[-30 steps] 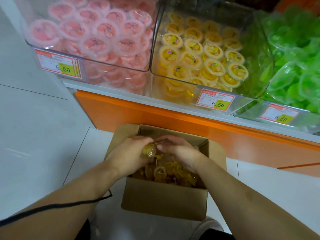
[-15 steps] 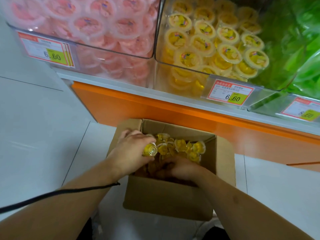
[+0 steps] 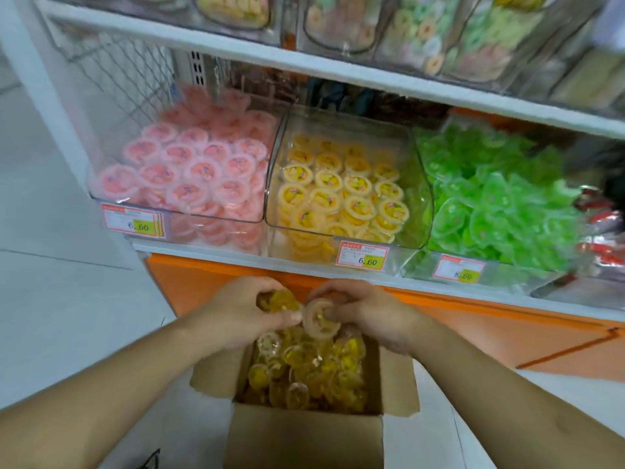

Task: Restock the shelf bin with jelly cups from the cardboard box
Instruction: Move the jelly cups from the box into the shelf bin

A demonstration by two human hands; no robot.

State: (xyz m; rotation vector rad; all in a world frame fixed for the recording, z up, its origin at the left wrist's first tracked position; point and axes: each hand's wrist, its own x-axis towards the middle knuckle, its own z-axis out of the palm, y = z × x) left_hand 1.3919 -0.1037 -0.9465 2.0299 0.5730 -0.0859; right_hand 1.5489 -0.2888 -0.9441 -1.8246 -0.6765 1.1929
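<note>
While both hands grip yellow plastic jelly cups (image 3: 319,318) above the open brown cardboard box (image 3: 304,434), the left hand (image 3: 243,313) clutches several and the right hand (image 3: 368,313) pinches one. Open room lies up to the clear shelf bin of yellow cups (image 3: 345,194). Blur smears the cup lids.

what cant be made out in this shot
Head view:
- Small print on the red-bordered price tag: too small and blurred.
- How deep the yellow jelly cups lie in the brown cardboard box: the top layer hides it.
- How many cups the left hand holds: its fingers cover them.
- Top shelf clear bins: cut off by the frame, blurred.
</note>
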